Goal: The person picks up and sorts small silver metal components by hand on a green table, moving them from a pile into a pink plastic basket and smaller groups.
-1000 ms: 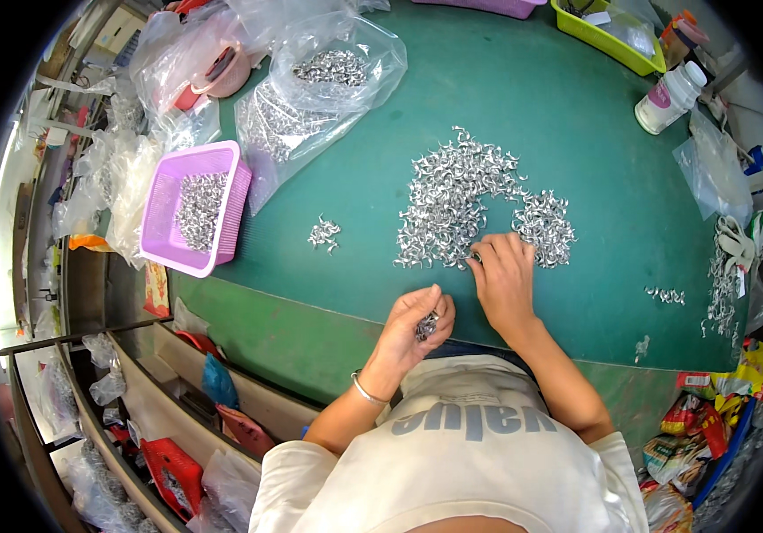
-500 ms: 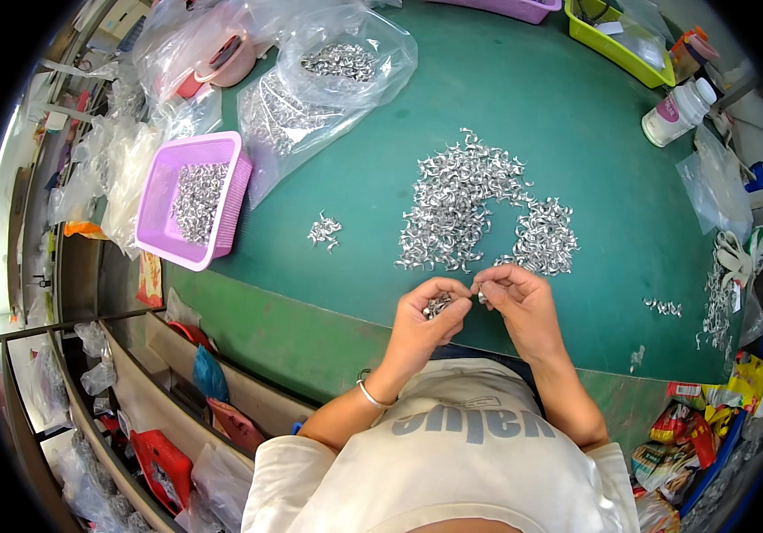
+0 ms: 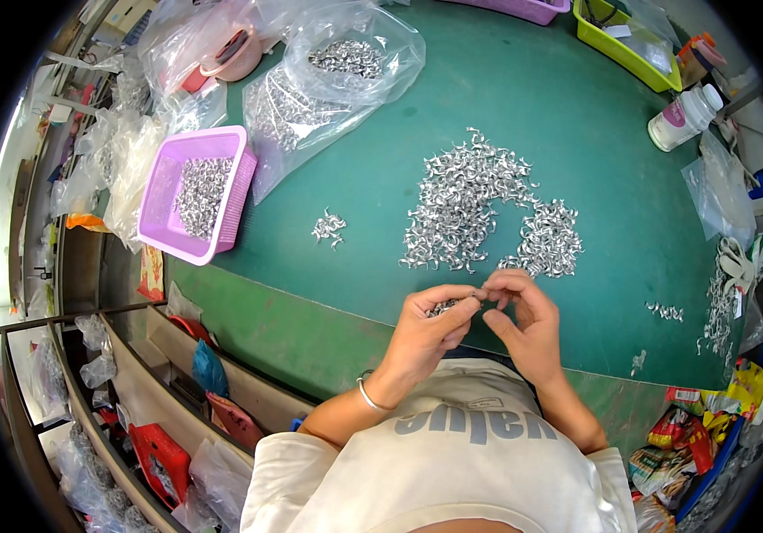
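Observation:
In my left hand (image 3: 429, 327) is a clutch of small curved silver metal pieces (image 3: 442, 308), partly covered by the curled fingers and thumb. My right hand (image 3: 528, 322) meets the left one at the fingertips, its thumb standing away from its bent fingers; no piece shows in it. Just beyond the hands, a large heap of the same pieces (image 3: 453, 200) spreads over the green tabletop (image 3: 346, 280). A smaller heap (image 3: 552, 238) adjoins it on the right, and a little cluster (image 3: 329, 228) lies off to the left.
On the left stands a purple basket (image 3: 238, 191) with more pieces inside. Behind it lies a clear plastic bag (image 3: 399, 67) of pieces. A yellow-green tray (image 3: 626, 51) and white bottle (image 3: 679, 120) occupy the far right. Several pieces (image 3: 665, 311) lie near the right edge.
The right thumb has moved away from its fingers, and the piece seen at them earlier no longer shows. The left hand stays curled around its pieces. The whole view has shifted slightly.

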Tool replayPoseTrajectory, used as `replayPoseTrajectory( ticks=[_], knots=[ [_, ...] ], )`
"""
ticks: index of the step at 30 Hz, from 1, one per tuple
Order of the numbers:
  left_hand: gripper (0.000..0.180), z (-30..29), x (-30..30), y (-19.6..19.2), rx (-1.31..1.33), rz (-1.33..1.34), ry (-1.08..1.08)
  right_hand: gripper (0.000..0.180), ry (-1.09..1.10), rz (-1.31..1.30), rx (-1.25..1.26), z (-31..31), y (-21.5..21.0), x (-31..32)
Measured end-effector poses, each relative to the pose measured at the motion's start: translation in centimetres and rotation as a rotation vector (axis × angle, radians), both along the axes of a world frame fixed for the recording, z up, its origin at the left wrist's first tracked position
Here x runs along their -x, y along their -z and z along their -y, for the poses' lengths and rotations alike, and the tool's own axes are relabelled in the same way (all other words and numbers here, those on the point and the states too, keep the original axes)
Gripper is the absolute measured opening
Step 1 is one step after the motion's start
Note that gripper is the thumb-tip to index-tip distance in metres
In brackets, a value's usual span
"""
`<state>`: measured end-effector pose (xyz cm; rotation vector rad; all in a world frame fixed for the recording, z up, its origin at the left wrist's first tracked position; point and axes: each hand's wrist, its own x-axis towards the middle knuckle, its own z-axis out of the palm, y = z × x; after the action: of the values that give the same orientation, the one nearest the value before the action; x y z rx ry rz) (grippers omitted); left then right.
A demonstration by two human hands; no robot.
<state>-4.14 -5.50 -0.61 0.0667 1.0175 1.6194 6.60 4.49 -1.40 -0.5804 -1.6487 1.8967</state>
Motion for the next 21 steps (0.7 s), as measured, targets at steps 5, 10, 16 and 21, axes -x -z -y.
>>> replayPoseTrajectory(
  ticks=[5,10,16,21],
  knots=[
    [0.016,0.4,-0.4,-0.4,-0.097,-0.029,-0.017,0.016,0.015,0.047,-0.065,0.9,-1.0,0.1],
    [0.016,0.8,-0.4,-0.6,-0.137,-0.171,-0.022,0.014,0.088,0.02,-0.343,0.9,-2.2,0.1],
    [0.014,1.1,-0.3,-1.5,-0.084,-0.353,-0.084,0.016,0.147,0.047,-0.74,0.5,-3.3,0.0],
    [0.013,1.1,-0.2,-1.3,-0.098,-0.373,-0.072,0.016,0.148,0.042,-0.823,0.4,-3.4,-0.1]
  ],
)
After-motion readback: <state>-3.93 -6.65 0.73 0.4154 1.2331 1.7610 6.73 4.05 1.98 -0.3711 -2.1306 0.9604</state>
